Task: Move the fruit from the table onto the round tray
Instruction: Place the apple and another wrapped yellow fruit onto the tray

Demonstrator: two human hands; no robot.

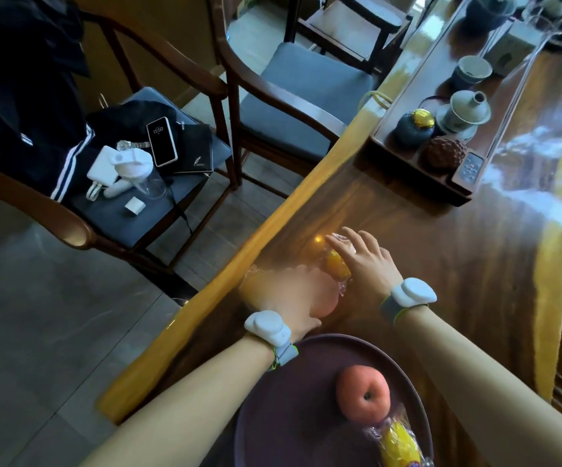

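Note:
A dark purple round tray (273, 416) lies at the near edge of the glossy wooden table (458, 271). On the tray rest a pink peach (362, 392) and a yellow fruit in clear wrap (397, 443). Beyond the tray, my left hand (283, 294) is blurred and wrapped over a pink peach (323, 305) on the table. My right hand (364, 257) has its fingers down on a wrapped orange fruit (337, 264) just beyond it. Both wrists carry white bands.
A wooden tea tray (418, 176) with cups, a lidded jar and a remote sits farther along the table. Left of the table stand two cushioned wooden chairs; the nearer one (158, 203) holds a phone, clothing and small white items.

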